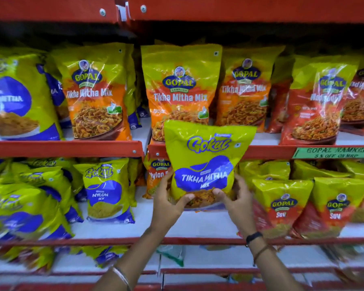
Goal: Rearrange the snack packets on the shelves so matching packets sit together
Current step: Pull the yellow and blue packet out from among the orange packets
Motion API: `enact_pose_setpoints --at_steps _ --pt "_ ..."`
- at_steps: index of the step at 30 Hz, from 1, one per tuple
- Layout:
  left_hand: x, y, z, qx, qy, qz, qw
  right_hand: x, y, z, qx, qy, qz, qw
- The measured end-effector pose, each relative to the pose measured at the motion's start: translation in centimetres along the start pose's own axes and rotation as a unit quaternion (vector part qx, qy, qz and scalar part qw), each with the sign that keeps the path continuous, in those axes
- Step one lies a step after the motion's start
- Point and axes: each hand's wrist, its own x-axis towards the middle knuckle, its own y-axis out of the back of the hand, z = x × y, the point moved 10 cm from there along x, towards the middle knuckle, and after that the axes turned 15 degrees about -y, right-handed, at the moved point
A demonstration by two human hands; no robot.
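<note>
A yellow-green Gokul Tikha Mitha Mix packet (206, 156) with a blue label is held upright in front of the shelves, at the centre. My left hand (168, 198) grips its lower left corner and my right hand (237, 198) grips its lower right corner. Behind it on the upper shelf stand orange Gopal Tikha Mitha Mix packets (181, 89). A Gokul packet with a blue label (15, 97) stands at the upper shelf's far left. A Gokul Nylon Sev packet (107, 190) stands on the middle shelf to the left.
Red Gopal packets (315, 106) fill the upper shelf's right end. Gopal Sev packets (282, 206) lean on the middle shelf at right, and several Gokul packets (29, 202) crowd its left. A bare white patch of shelf (198, 225) lies below the held packet. A green price tag (334, 152) hangs on the red shelf edge.
</note>
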Motion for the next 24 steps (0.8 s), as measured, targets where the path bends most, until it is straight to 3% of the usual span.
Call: enact_pose_setpoints --at_steps 15,24 --pt "-6.8 5.2 -15.9 0.070 0.204 -0.055 0.975 -0.2 -10.9 14.6 -0.090 -0.184 -0.110 0.973" --pt "-5.0 4.6 -19.7 0.094 0.248 -0.114 0.957 1.1 -12.3 15.3 -0.150 -0.209 -0.105 0.961"
